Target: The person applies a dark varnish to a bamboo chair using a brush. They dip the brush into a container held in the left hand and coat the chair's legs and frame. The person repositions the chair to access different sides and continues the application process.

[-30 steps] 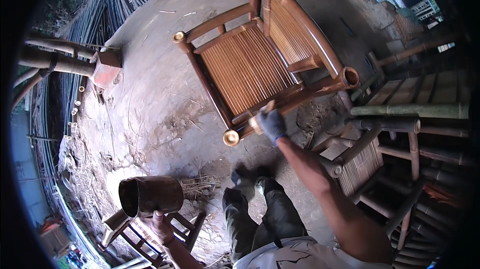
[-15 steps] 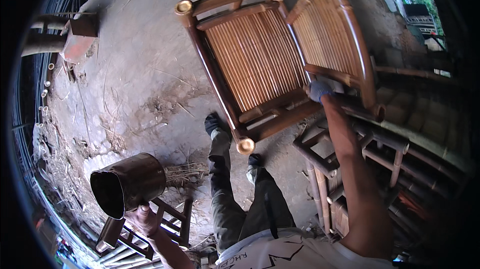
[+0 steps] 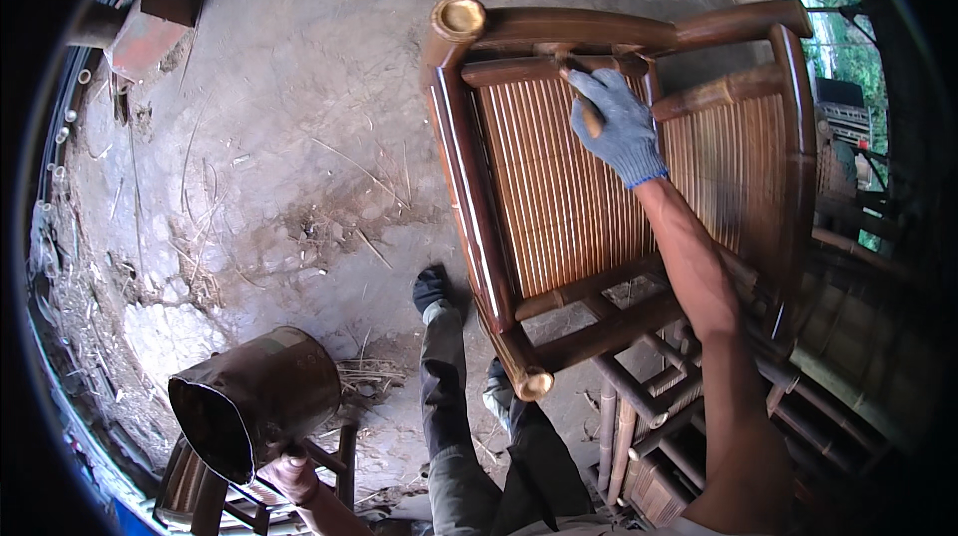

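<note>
In front of me stands a bamboo chair [image 3: 569,192], brown and glossy, with a slatted seat and slatted back. My right hand [image 3: 614,127], in a grey knit glove with a blue cuff, is closed around a brush [image 3: 591,118]. Its wooden handle shows at the palm, and its dark tip meets the far seat rail. At lower left, my bare left hand [image 3: 292,477] grips a large brown metal can [image 3: 269,381] from below. The can is tilted with its open mouth facing left; its contents are too dark to make out.
Dark bamboo frames [image 3: 659,416] stand close by on the right, below my right arm. Another bamboo piece [image 3: 195,486] lies under the can. A reddish block [image 3: 148,37] is at the far left. Straw and debris are scattered over the concrete floor [image 3: 329,117].
My right hand has moved from the chair's near right corner to its far seat rail. The chair now appears turned and nearer in view. My left hand keeps holding the can.
</note>
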A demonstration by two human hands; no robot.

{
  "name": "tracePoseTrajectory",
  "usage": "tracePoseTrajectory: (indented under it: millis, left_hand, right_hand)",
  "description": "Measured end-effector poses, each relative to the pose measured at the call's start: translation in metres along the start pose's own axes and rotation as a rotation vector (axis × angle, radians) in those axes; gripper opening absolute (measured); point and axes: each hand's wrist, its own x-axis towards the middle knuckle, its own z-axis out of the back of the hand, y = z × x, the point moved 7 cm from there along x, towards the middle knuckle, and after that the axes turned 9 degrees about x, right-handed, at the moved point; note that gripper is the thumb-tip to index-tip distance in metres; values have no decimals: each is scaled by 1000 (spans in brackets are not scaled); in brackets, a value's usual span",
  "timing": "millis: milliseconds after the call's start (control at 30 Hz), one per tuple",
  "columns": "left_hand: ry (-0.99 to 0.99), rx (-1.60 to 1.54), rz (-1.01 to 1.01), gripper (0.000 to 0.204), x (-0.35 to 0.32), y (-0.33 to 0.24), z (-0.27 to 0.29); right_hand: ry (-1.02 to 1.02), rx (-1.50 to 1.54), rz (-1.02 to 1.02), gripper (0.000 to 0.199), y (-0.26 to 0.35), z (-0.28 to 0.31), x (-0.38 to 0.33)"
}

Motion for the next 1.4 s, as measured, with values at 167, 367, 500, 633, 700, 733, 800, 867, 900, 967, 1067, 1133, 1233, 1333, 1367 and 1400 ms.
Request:
tracePoseTrajectory:
  millis: [167,367,500,633,700,733,800,867,900,967,1067,1133,1233,1333,1367,1400]
  left_hand:
    - [-25,23,125,97,-8,62,3]
    - [12,-62,539,100,-18,92,12]
    - [-153,-9,350,101,-7,61,-5]
    - [-142,39,314,102,-2,39,-11]
    - [-115,22,285,101,3,26,-16]
    - [-96,10,270,100,4,20,-13]
    - [-69,-41,252,98,5,5,-11]
    - [-91,-173,260,98,8,-15,-12]
    - [-95,-220,252,99,10,-23,-12]
    - [-101,-296,250,101,11,-37,-8]
    - [-103,-267,272,107,8,-55,-1]
    - [-114,-192,223,111,8,-66,4]
    - [-54,-100,167,114,19,-100,4]
    - [-40,-159,114,104,16,-109,4]
    - [-62,-124,94,99,14,-124,6]
    - [-66,-88,73,95,17,-141,5]
  right_hand:
    - [237,-425,-34,39,-34,-92,48]
    - [180,-369,-33,34,-50,-151,71]
    - [229,-106,109,37,-44,-121,70]
    - [420,-469,-74,44,-40,-99,46]
    - [293,-481,-83,49,-44,-84,43]
    - [220,-431,-84,51,-37,-72,40]
    - [113,-357,-46,54,-11,-45,32]
    - [101,-321,-100,46,5,-22,21]
    - [62,-311,-149,38,13,-8,19]
    - [-226,-92,-28,33,23,11,7]
    - [-527,382,-162,31,45,38,-2]
    - [-662,823,-438,26,46,30,-6]
    - [-633,800,-436,20,99,44,42]
    - [-285,802,-276,23,95,-9,83]
    - [-93,572,-116,18,109,-34,96]
    - [-117,501,-186,17,130,-15,92]
